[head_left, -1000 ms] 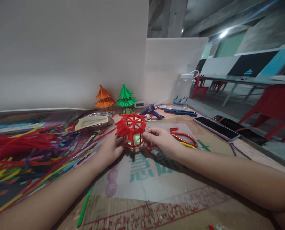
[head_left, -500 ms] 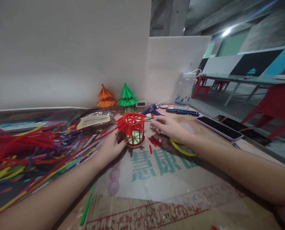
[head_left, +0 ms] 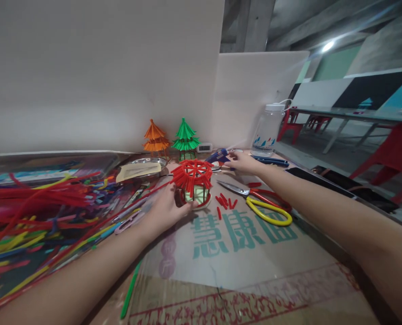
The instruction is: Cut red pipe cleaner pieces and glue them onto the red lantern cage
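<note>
A small pavilion model (head_left: 193,174) with a red pipe-cleaner roof, dark posts and a pale green floor stands in front of me. My left hand (head_left: 172,203) is closed around its lower left side, thumb along the base. Farther back, my right hand (head_left: 243,162) has its fingers closed on the rear end of a blue hot glue gun (head_left: 217,156). Below the right forearm lie scissors (head_left: 268,211) with red and yellow handles. Several short red pipe-cleaner pieces (head_left: 225,201) lie between the model and the scissors.
Orange (head_left: 152,137) and green (head_left: 185,140) pavilion models stand by the back board, near a metal dish (head_left: 150,161). Pipe cleaners (head_left: 34,207) heap up at left. A water bottle (head_left: 265,131), pliers (head_left: 271,161) and a phone (head_left: 317,181) are at right.
My right hand has moved away from beside the red roof, back and right to the glue gun, uncovering the scissors. My left hand stays on the pavilion model. The view has shifted slightly.
</note>
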Motion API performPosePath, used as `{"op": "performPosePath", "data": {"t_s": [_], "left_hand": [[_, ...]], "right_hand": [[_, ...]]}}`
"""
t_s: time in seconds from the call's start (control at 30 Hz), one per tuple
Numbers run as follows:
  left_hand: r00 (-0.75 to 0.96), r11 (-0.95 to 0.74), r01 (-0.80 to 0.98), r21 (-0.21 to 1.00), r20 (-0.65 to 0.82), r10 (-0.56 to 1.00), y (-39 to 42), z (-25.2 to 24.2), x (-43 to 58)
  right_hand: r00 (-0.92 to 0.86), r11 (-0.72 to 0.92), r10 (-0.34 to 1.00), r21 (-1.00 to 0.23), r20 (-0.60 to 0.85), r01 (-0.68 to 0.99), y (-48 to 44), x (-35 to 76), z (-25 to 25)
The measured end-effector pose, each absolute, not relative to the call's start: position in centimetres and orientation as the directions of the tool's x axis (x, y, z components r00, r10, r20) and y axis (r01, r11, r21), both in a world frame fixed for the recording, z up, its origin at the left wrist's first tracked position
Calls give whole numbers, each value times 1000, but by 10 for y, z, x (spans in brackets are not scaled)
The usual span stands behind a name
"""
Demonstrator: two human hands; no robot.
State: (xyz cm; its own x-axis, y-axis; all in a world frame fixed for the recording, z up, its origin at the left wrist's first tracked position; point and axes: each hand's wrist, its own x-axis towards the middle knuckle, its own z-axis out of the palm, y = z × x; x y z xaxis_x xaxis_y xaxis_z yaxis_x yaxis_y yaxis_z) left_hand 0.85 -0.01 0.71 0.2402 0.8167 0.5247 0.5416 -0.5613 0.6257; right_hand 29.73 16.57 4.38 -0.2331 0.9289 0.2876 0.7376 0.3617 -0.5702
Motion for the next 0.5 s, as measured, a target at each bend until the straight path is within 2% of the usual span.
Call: {"op": "performPosePath", "data": {"t_s": [0.27,0.5], "left_hand": [[210,-525,523,672,496,843,3,1,5],[182,-537,452,712,516,837,1,5,7]], "right_hand": [[-204,292,956,-648,210,704,163,273,47],[-176,320,947,-753,268,575,132,275,68]]}}
